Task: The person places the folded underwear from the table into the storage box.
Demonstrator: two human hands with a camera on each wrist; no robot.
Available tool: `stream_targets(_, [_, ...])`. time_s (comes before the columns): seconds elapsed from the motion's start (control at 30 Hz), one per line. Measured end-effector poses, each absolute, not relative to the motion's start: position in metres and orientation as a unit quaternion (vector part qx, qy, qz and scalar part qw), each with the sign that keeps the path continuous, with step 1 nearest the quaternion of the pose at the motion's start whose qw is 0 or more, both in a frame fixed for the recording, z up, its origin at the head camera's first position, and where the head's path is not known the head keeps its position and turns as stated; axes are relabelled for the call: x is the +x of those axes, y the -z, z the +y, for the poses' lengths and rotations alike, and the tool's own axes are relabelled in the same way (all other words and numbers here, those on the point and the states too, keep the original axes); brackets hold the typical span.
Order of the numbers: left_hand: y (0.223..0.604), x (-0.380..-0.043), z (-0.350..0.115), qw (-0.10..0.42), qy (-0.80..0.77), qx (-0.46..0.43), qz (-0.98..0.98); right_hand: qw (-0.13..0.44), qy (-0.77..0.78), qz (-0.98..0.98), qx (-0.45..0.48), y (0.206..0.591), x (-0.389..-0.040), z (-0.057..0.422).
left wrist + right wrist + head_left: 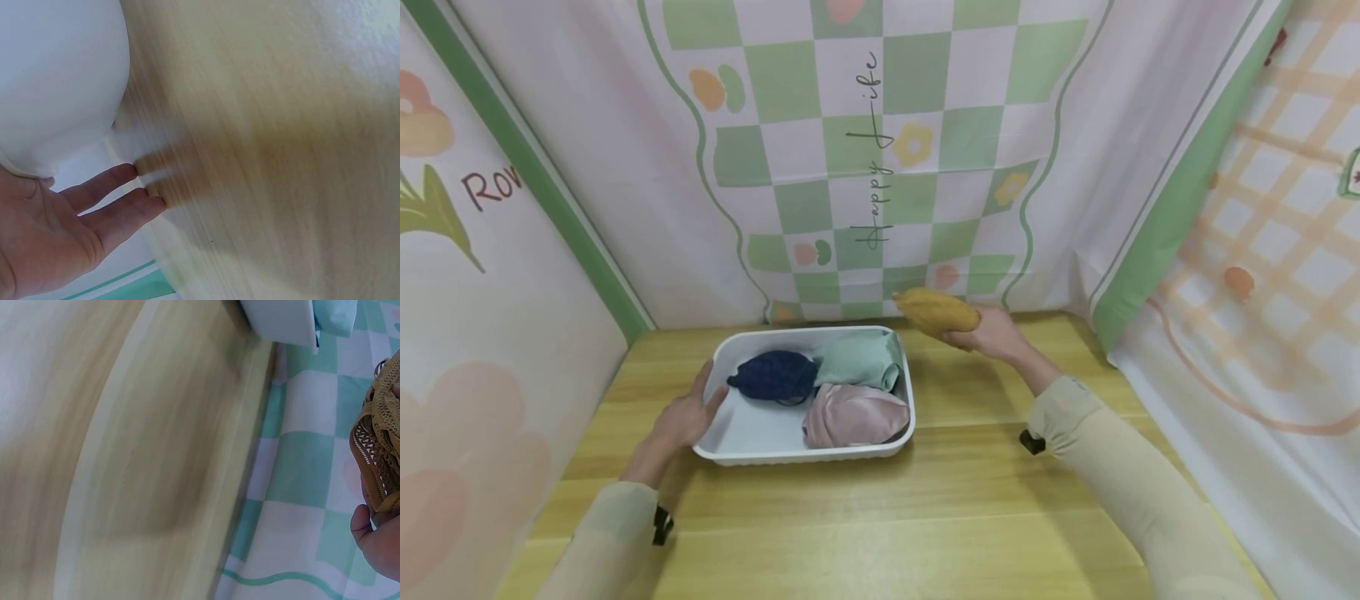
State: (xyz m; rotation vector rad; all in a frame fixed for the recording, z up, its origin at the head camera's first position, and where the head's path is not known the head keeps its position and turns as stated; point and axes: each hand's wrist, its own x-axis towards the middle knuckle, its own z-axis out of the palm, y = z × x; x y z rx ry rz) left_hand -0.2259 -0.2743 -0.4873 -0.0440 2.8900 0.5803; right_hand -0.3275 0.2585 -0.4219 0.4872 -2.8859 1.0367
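Observation:
A mustard-yellow lace garment [938,312], bunched into a long bundle, is gripped at its right end by my right hand [992,333]. It is held above the back of the table, right of a white plastic bin [752,433]. In the right wrist view the openwork of the lace garment [378,425] shows, with part of the hand. My left hand [688,417] rests at the bin's left rim, thumb over the edge. In the left wrist view its fingers [103,187] extend outside the bin wall. The bin holds a navy cloth bundle [775,375], a mint folded cloth [857,360] and a pink satiny bundle [853,417].
The bin stands on a wooden table [850,525] near its back edge. Behind the table hangs a green-and-white checked curtain [917,75]. More printed cloth hangs at the left and right sides [1262,292]. Bare wood shows in front of the bin.

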Motion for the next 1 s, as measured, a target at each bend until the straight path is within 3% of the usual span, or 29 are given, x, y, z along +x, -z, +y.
stream_targets(1.0, [0.487,-0.227,-0.276,0.1,-0.202,-0.014,0.974,0.021,-0.329,-0.921,0.206,0.394,-0.322,0.193])
